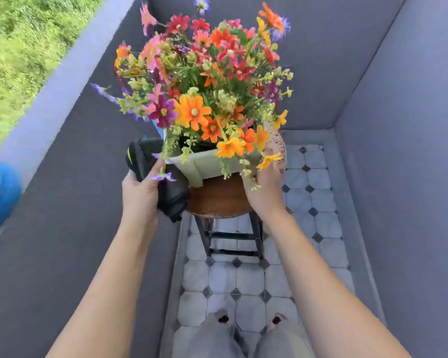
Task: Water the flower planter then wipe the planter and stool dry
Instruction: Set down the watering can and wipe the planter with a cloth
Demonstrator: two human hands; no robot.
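Left hand point(140, 192): fingers curled tight round dark cloth point(171, 200), cloth against planter point(212, 164) end; planter at hand's 2 o'clock, on stool point(217, 200). Right hand point(267, 187) at planter's 3 o'clock end, fingers hidden behind flowers point(204, 81), spread cannot tell

The planter point(207, 164) is set on the stool point(217, 200), flowers point(204, 81) in it. A cloth point(146, 155) is held at its left by the left hand point(140, 195); the right hand point(265, 192) is seen at its right.
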